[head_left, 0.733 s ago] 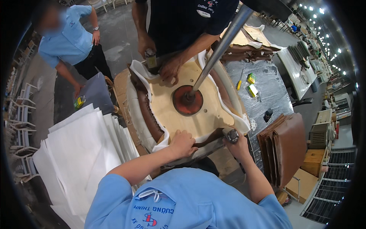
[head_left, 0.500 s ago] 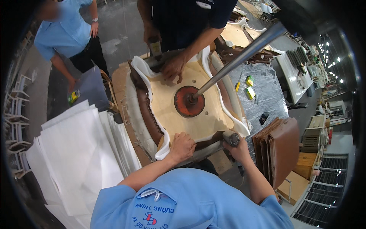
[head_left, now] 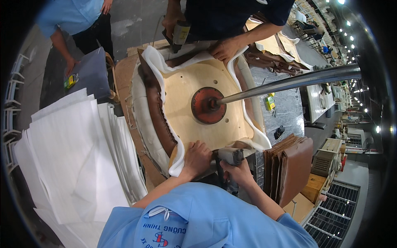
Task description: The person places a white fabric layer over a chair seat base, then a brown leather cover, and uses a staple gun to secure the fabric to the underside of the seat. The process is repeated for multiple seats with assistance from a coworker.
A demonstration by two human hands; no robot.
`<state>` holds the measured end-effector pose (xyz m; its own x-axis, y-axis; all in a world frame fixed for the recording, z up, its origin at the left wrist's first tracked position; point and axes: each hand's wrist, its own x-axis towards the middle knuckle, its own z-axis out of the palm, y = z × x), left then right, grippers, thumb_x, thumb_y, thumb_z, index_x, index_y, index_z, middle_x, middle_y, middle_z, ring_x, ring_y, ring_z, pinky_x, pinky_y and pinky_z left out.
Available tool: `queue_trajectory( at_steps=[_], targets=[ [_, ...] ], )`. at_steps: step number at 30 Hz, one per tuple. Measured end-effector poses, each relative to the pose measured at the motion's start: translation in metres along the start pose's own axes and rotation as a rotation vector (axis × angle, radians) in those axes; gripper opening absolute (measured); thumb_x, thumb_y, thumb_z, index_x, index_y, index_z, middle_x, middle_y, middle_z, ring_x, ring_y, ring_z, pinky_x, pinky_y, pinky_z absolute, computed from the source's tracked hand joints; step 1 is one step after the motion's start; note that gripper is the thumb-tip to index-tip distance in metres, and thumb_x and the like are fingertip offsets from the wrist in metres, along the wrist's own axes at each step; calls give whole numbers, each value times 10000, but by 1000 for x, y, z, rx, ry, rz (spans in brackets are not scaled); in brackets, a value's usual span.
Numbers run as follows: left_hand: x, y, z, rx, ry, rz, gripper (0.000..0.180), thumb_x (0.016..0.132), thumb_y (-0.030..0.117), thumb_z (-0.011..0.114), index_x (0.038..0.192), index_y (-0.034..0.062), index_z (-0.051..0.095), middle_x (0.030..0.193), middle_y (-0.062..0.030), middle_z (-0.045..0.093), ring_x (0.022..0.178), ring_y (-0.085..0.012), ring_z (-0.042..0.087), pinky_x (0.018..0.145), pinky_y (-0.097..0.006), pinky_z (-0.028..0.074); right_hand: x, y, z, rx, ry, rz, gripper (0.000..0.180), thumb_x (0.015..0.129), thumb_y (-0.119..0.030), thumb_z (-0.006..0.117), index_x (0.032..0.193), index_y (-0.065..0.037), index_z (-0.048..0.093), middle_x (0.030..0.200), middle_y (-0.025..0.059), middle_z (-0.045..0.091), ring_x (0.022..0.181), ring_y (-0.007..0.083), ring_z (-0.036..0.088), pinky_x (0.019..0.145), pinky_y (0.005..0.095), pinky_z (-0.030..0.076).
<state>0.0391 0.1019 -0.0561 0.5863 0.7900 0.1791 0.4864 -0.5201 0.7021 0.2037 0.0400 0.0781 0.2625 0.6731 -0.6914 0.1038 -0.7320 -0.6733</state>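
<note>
A wooden seat panel [head_left: 182,95] lies in front of me, with white padding [head_left: 178,159] and brown leather [head_left: 159,120] around its edges. A round red plate [head_left: 202,109] on a metal rod [head_left: 285,82] rests on the middle of the panel. My left hand [head_left: 198,159] is closed at the panel's near edge, fingertips on the wood and the cover edge in its grip. In my right hand [head_left: 240,171] is a grey staple gun [head_left: 230,156], its nose at the near edge just right of my left hand.
Across the panel a co-worker holds another staple gun [head_left: 180,34] and presses the far edge with one hand [head_left: 225,50]. Another person stands at the far left by a grey cushion [head_left: 91,70]. White sheets [head_left: 78,157] are stacked left, brown leather pieces [head_left: 289,169] right.
My right hand has moved left along the near edge with the staple gun. The co-worker's free hand has shifted right to the far edge. My view has tilted slightly.
</note>
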Motion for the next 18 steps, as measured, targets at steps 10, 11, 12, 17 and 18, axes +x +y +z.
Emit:
queue_trajectory(
  at_steps=[10, 11, 12, 17, 18],
  targets=[
    [-2, 12, 4, -46, -44, -63, 67, 787, 194, 769, 783, 139, 730, 907, -71, 646, 1000, -300, 598, 892, -460, 404, 11, 4, 1, -74, -1, -6, 287, 968, -193, 806, 1145, 2, 693, 779, 34, 682, 528, 117, 617, 461, 302, 484],
    [-1, 13, 2, -46, -56, -63, 67, 786, 194, 769, 796, 139, 732, 913, -73, 646, 1006, -303, 597, 894, -461, 403, 10, 4, 2, -85, 9, -33, 290, 964, -185, 810, 1155, 0, 692, 784, 33, 688, 534, 113, 617, 473, 300, 491],
    [1, 14, -1, -48, -71, -61, 70, 785, 194, 770, 808, 138, 734, 919, -74, 646, 1012, -306, 596, 896, -462, 402, 10, 5, 3, -93, 22, -58, 295, 959, -177, 813, 1165, -3, 692, 789, 32, 694, 541, 110, 616, 486, 298, 498],
    [8, 15, 1, 3, -23, -56, 150, 834, 226, 781, 905, 110, 718, 1017, -101, 629, 1052, -331, 576, 908, -492, 410, -8, 3, -8, -47, 68, -106, 491, 936, -117, 827, 1382, -44, 637, 897, 50, 723, 606, 108, 634, 554, 292, 531],
    [11, 18, 2, 22, 1, -65, 177, 844, 239, 789, 926, 102, 713, 1043, -109, 622, 1065, -337, 572, 923, -503, 415, -19, 16, -13, 24, 107, -134, 545, 934, -103, 825, 1435, -58, 613, 923, 54, 724, 620, 111, 639, 563, 291, 535]
  ],
)
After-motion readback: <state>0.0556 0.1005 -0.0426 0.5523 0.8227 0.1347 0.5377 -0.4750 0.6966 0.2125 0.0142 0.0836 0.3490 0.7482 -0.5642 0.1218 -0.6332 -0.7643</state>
